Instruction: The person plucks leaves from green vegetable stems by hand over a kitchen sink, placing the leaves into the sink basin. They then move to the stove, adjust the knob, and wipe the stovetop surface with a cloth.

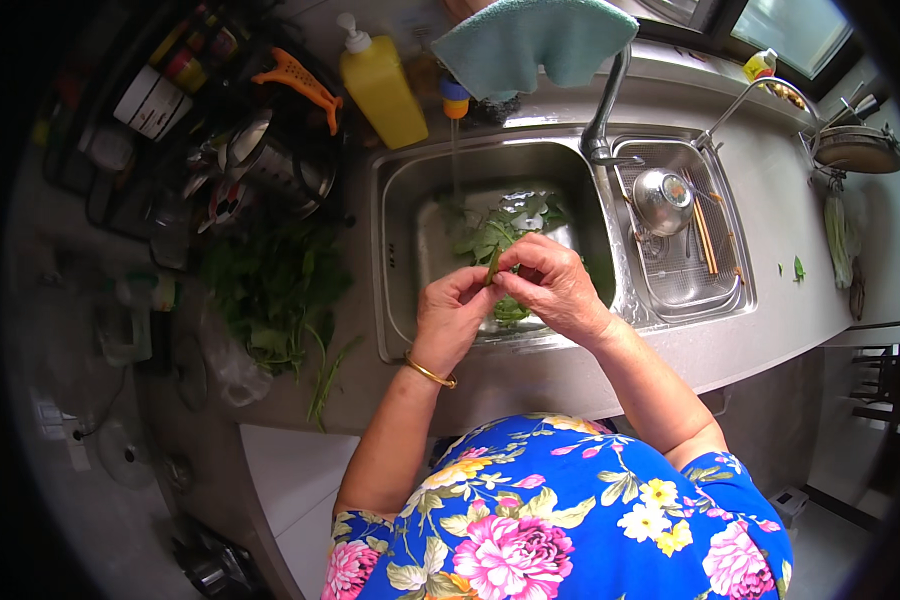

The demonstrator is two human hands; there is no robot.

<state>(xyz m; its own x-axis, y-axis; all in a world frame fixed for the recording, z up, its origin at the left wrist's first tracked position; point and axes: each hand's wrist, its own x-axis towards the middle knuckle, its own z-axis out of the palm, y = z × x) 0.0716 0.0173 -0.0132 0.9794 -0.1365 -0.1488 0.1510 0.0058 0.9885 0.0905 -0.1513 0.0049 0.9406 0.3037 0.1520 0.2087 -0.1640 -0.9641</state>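
Over the large basin of a steel sink (412,232), my left hand (452,311) and my right hand (559,289) meet, fingertips almost touching. Both pinch a short piece of green stem (493,267) between thumb and fingers. Below them, leafy greens (487,238) float in water in the basin, partly covered by my hands. A thin stream of water falls from a blue and orange tap nozzle (455,101) at the back left. To the left on the counter lies a large heap of leafy greens (270,292), with a few loose stems (326,379) beside it.
A small right basin holds a wire drain basket (664,274) with an upturned steel bowl (664,201) and chopsticks (701,232). Behind stand a curved faucet (607,105), a hanging teal cloth (540,49) and a yellow pump bottle (385,90). A clear plastic bag (236,375) lies left.
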